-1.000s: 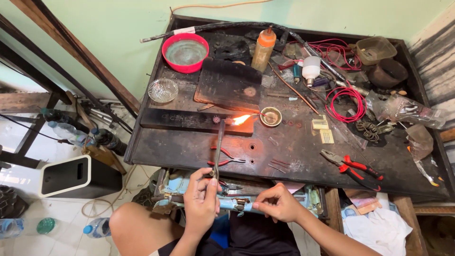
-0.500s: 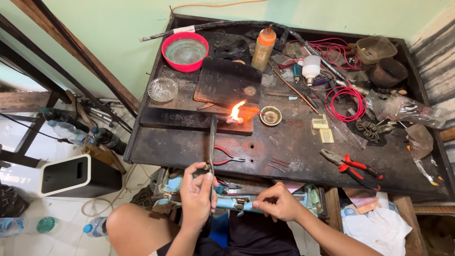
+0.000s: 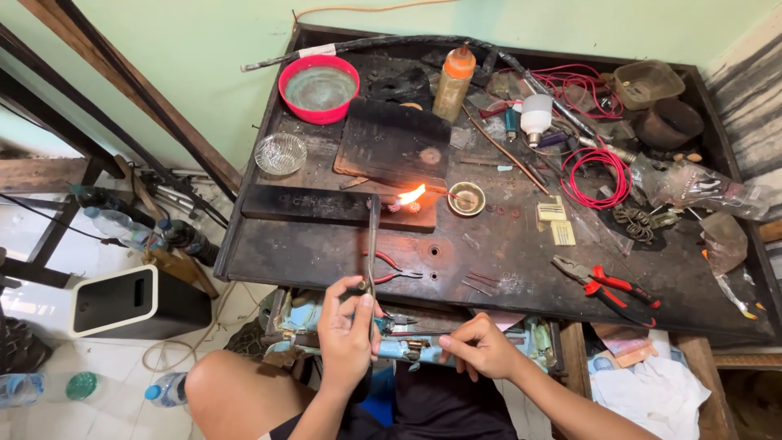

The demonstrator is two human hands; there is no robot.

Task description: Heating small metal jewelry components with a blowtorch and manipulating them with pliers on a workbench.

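Two yellow ridged cards (image 3: 558,222) lie beyond the left hand's (image 3: 346,332) torch (image 3: 372,244).

Head camera, steeply down over workbench (image 3: 326,253)

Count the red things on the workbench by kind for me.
Red bowl: 1
Red wire coil: 1
Red-handled pliers: 1
Small red-handled pliers: 1
Total: 4, not counting the tangle of red wire at the back, too jumbled to split.
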